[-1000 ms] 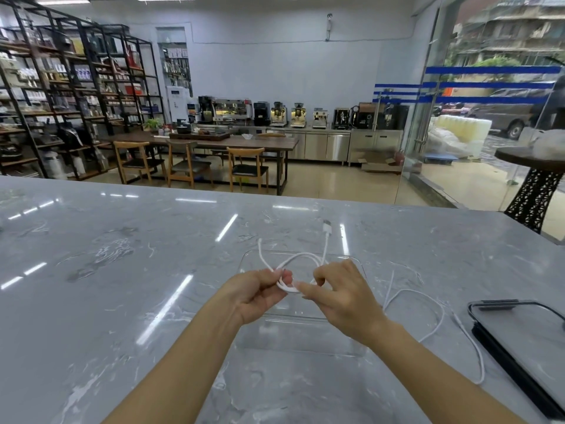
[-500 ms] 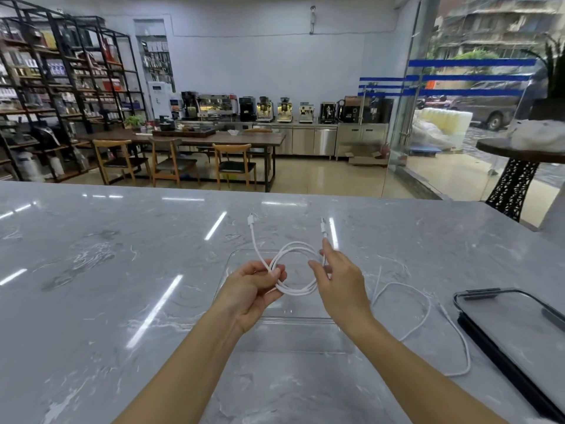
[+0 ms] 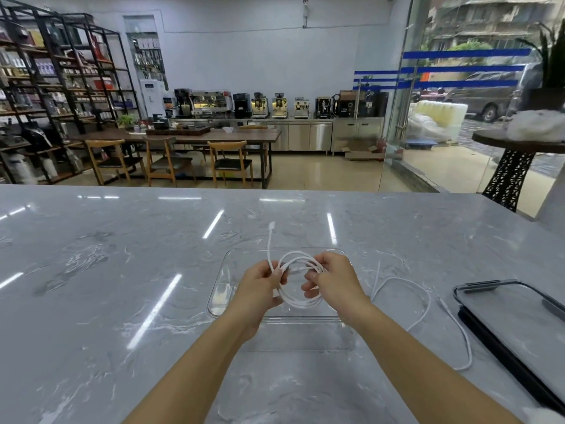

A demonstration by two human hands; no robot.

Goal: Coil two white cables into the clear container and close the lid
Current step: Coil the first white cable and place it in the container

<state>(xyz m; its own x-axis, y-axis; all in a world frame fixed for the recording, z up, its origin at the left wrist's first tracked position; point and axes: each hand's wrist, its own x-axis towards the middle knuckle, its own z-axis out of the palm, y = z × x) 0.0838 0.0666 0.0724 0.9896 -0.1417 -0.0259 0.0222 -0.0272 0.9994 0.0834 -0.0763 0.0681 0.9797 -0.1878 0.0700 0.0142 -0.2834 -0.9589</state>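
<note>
Over the clear container (image 3: 227, 272) on the grey marble counter (image 3: 107, 286), the person holds a white cable (image 3: 301, 301) wound into a few loose loops. The left hand (image 3: 260, 289) pinches the coil at its nine o'clock side; the right hand (image 3: 331, 281) closes on it at about two o'clock. One free end with its plug (image 3: 272, 225) sticks up toward twelve o'clock. The second white cable (image 3: 422, 313) lies slack on the counter at three o'clock from the container, untouched, with the dark-rimmed lid (image 3: 519, 304) beyond it.

The cable looks light, thin and springy, so the loops will likely spread when released. Holding where the turns cross should keep them together while lowering them in. The plug ends are the stiffer parts and best tucked inside the coil.

No brand, label or writing is legible on the cables, container or lid.
</note>
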